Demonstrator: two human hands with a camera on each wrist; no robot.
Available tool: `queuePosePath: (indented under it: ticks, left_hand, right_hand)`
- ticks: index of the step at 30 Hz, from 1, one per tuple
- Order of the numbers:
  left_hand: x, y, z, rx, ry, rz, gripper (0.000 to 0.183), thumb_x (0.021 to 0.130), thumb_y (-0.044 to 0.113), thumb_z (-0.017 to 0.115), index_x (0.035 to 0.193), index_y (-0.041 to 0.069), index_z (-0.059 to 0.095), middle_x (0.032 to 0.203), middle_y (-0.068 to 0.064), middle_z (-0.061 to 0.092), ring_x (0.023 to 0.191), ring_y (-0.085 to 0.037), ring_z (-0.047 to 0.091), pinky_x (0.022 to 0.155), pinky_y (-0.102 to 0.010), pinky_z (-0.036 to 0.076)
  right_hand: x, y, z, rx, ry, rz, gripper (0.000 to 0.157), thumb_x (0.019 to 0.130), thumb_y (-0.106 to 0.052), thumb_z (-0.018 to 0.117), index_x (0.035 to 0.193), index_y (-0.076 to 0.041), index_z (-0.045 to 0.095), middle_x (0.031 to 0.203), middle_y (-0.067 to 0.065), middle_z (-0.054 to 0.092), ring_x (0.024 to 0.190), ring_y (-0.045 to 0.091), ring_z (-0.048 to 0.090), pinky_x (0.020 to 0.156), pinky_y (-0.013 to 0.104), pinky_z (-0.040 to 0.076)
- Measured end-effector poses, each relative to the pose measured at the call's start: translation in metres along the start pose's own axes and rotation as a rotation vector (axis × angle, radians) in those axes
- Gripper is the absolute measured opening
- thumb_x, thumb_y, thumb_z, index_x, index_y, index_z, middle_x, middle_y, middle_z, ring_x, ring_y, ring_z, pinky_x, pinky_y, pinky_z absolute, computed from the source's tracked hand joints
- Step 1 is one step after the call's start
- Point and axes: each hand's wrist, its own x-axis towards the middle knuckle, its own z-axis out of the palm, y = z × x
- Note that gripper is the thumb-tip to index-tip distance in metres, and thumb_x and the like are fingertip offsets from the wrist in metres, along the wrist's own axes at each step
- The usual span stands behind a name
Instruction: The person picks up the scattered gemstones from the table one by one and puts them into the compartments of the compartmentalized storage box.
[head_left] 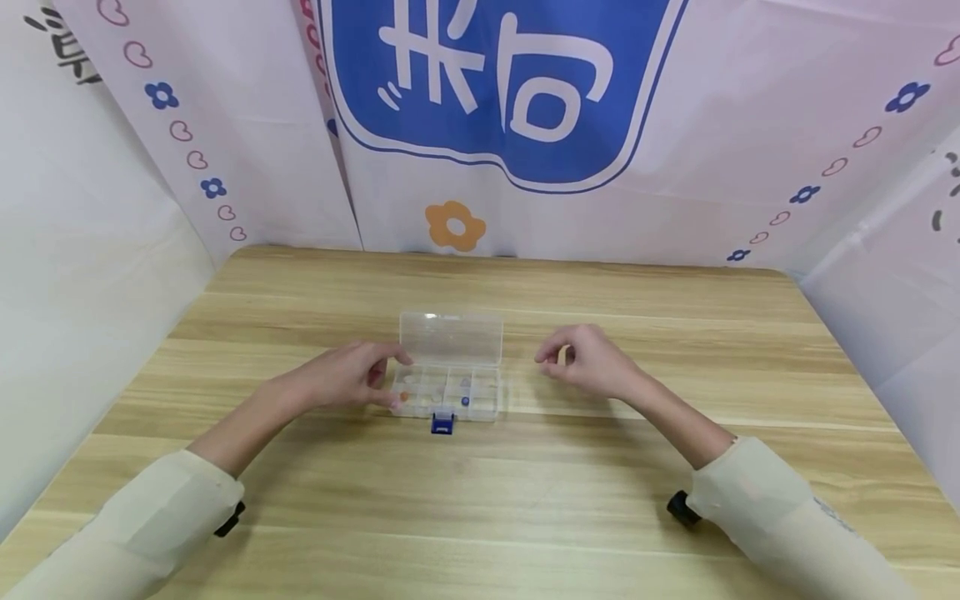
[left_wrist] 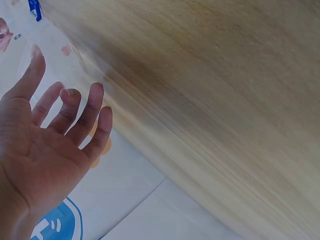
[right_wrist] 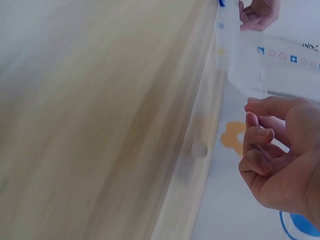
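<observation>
A clear plastic compartment box [head_left: 486,408] lies on the wooden table, its transparent lid [head_left: 452,337] raised at the back and a blue latch [head_left: 442,423] at the front. Among its small contents are an orange bead [head_left: 404,397] and a blue bead [head_left: 465,401]. My left hand [head_left: 345,375] holds the box's left end, thumb at the front corner and index finger at the hinge side. To the right of the box, my right hand [head_left: 592,362] hovers with fingers curled, thumb and index tips close together; I cannot tell whether they pinch anything. A small translucent round piece [right_wrist: 199,150] appears near it.
The wooden table [head_left: 480,517] extends around the box, its back edge meeting a printed white curtain [head_left: 390,200] with an orange flower. White cloth [head_left: 75,275] hangs at both sides. Each sleeve carries a black wrist piece, one of them at the right cuff [head_left: 682,508].
</observation>
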Motion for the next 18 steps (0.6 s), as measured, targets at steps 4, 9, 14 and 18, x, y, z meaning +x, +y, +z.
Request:
queuePosePath:
  ticks: [4, 9, 14, 18]
  left_hand:
    - [0.0, 0.0, 0.0, 0.001, 0.004, 0.001, 0.057, 0.085, 0.027, 0.087, 0.13, 0.0, 0.064, 0.073, 0.003, 0.056, 0.066, -0.011, 0.049, 0.061, -0.029, 0.043]
    - [0.0, 0.0, 0.001, -0.001, 0.003, 0.007, 0.057, 0.085, 0.027, 0.086, 0.13, -0.001, 0.064, 0.073, 0.003, 0.056, 0.066, -0.011, 0.05, 0.062, -0.03, 0.044]
    - [0.0, 0.0, 0.0, 0.01, 0.005, 0.006, 0.057, 0.085, 0.029, 0.086, 0.13, 0.0, 0.064, 0.073, 0.003, 0.056, 0.066, -0.011, 0.05, 0.061, -0.03, 0.044]
    - [-0.001, 0.001, 0.0, 0.004, 0.005, 0.008, 0.058, 0.085, 0.03, 0.086, 0.13, 0.0, 0.064, 0.073, 0.003, 0.056, 0.066, -0.011, 0.049, 0.061, -0.029, 0.043]
  right_hand:
    - [-0.006, 0.008, -0.006, -0.016, 0.001, 0.01, 0.009, 0.092, 0.003, 0.071, 0.1, 0.003, 0.077, 0.09, 0.006, 0.07, 0.063, 0.013, 0.05, 0.056, 0.023, 0.042]
    - [-0.011, 0.02, -0.011, -0.037, -0.015, 0.017, 0.009, 0.091, 0.004, 0.072, 0.099, 0.003, 0.076, 0.09, 0.006, 0.071, 0.072, 0.015, 0.057, 0.061, 0.024, 0.047]
    - [-0.017, 0.029, -0.016, -0.047, -0.044, 0.037, 0.011, 0.092, 0.003, 0.074, 0.102, 0.004, 0.076, 0.09, 0.006, 0.07, 0.074, 0.015, 0.058, 0.062, 0.024, 0.049]
    - [-0.023, 0.034, -0.021, -0.071, -0.049, 0.053, 0.012, 0.09, 0.001, 0.076, 0.103, 0.002, 0.076, 0.091, 0.004, 0.071, 0.082, 0.017, 0.06, 0.069, 0.027, 0.05]
